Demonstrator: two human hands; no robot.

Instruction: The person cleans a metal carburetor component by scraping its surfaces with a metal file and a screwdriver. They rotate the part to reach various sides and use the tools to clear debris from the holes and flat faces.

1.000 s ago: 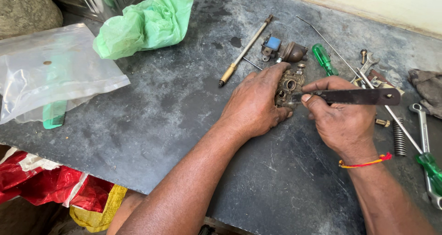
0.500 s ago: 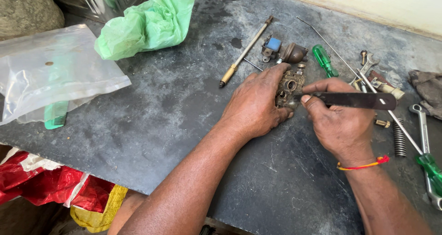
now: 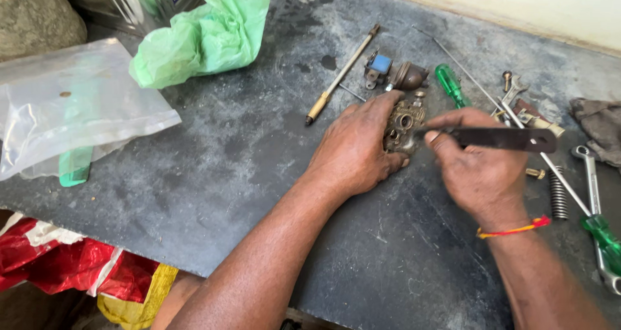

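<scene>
Brass carburettor body (image 3: 402, 124) lay on the dark bench (image 3: 213, 175), pinned under the left hand (image 3: 362, 152); right hand (image 3: 482, 168) beside it gripped a flat black file (image 3: 498, 138), tip touching the brass.

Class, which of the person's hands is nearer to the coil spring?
Right. The right hand lies just left of the spring; the left hand is farther left, beyond the right hand.
</scene>
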